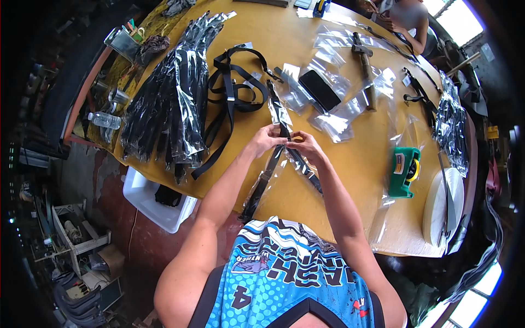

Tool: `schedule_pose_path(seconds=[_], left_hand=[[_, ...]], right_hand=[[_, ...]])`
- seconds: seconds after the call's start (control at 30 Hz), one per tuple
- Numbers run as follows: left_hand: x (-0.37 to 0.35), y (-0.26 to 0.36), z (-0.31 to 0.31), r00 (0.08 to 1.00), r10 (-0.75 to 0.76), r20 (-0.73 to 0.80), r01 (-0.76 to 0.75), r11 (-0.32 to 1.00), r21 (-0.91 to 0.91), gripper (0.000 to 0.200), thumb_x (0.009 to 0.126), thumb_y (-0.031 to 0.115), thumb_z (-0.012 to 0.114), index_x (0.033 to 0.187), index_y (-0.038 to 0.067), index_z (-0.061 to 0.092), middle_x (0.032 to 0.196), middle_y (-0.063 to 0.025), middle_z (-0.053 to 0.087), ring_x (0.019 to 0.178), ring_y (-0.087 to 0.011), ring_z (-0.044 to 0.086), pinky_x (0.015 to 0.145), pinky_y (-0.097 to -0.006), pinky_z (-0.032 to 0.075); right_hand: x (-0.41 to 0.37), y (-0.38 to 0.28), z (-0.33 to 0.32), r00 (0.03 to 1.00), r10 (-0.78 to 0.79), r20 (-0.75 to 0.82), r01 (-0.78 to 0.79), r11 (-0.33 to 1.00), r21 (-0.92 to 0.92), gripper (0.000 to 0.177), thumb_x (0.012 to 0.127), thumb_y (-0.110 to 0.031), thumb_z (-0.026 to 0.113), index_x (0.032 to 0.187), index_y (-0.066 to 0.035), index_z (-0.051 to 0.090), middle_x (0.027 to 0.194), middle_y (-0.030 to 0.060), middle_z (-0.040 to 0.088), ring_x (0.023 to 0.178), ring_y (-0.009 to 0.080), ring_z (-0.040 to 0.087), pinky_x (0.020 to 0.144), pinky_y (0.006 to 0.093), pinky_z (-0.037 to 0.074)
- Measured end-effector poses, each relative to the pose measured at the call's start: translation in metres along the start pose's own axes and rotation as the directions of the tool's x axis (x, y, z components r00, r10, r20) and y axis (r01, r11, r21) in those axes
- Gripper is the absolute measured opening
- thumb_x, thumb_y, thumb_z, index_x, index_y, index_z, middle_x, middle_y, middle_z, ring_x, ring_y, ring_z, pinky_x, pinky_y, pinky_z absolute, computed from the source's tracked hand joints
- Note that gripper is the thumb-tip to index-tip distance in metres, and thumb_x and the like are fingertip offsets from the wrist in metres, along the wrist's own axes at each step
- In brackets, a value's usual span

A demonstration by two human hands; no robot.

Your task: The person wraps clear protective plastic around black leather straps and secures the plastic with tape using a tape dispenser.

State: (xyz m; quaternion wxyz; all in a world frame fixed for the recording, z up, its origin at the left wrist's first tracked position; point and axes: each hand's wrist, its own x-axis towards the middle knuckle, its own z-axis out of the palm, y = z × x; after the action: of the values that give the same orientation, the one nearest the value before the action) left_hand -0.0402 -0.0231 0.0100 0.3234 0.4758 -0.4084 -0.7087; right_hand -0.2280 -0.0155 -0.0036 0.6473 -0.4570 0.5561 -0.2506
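Near the table's front edge, my left hand (265,139) and my right hand (305,145) meet at a black strap (284,130). The fingers of both hands are closed on it. Its upper part lies inside a shiny clear plastic sleeve (280,112). Below my hands, two black strap lengths spread apart toward my body, one of them with a buckle. To the left of my hands lies a loose black strap (231,82) in loops. Beyond it is a large pile of plastic-wrapped black straps (178,98).
A black phone (320,91) rests on clear plastic bags (333,126), with a hammer (365,71) beside them. On the right are a green tape dispenser (403,172) and a white roll (443,208). A plastic bottle (104,120) lies left; a white bin (156,199) stands below. Another person (407,24) sits across.
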Motion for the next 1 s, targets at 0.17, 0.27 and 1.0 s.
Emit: schedule_pose_path(seconds=[0.17, 0.27, 1.0], left_hand=[[-0.007, -0.012, 0.001, 0.999, 0.034, -0.039, -0.032, 0.998, 0.045, 0.054, 0.073, -0.003, 0.071, 0.122, -0.002, 0.048, 0.096, -0.0115, 0.064, 0.087, -0.0154, 0.062, 0.077, -0.0264, 0.051], [-0.011, -0.014, 0.009, 0.994, 0.079, -0.082, -0.082, 0.996, -0.032, 0.054, 0.072, -0.003, 0.071, 0.121, -0.002, 0.048, 0.094, -0.0115, 0.065, 0.086, -0.0149, 0.062, 0.077, -0.0261, 0.051], [-0.022, -0.030, 0.021, 0.969, 0.065, -0.239, -0.126, 0.961, -0.248, 0.048, 0.069, -0.006, 0.073, 0.111, -0.007, 0.050, 0.094, -0.0163, 0.065, 0.082, -0.0184, 0.064, 0.077, -0.0281, 0.054]], right_hand=[[0.001, -0.012, -0.005, 0.986, 0.058, 0.154, -0.075, 0.991, 0.110, 0.033, 0.083, -0.023, 0.067, 0.108, -0.004, 0.056, 0.088, 0.0036, 0.061, 0.074, 0.0069, 0.054, 0.061, 0.0218, 0.042], [0.005, -0.017, -0.002, 0.998, 0.052, 0.039, -0.056, 0.994, 0.090, 0.030, 0.085, -0.027, 0.063, 0.101, -0.002, 0.060, 0.080, 0.0034, 0.062, 0.072, 0.0103, 0.056, 0.059, 0.0239, 0.042], [0.009, -0.036, -0.012, 0.983, 0.158, 0.099, -0.139, 0.975, -0.172, 0.032, 0.086, -0.034, 0.062, 0.092, -0.003, 0.065, 0.079, 0.0015, 0.062, 0.068, 0.0095, 0.057, 0.062, 0.0239, 0.049]])
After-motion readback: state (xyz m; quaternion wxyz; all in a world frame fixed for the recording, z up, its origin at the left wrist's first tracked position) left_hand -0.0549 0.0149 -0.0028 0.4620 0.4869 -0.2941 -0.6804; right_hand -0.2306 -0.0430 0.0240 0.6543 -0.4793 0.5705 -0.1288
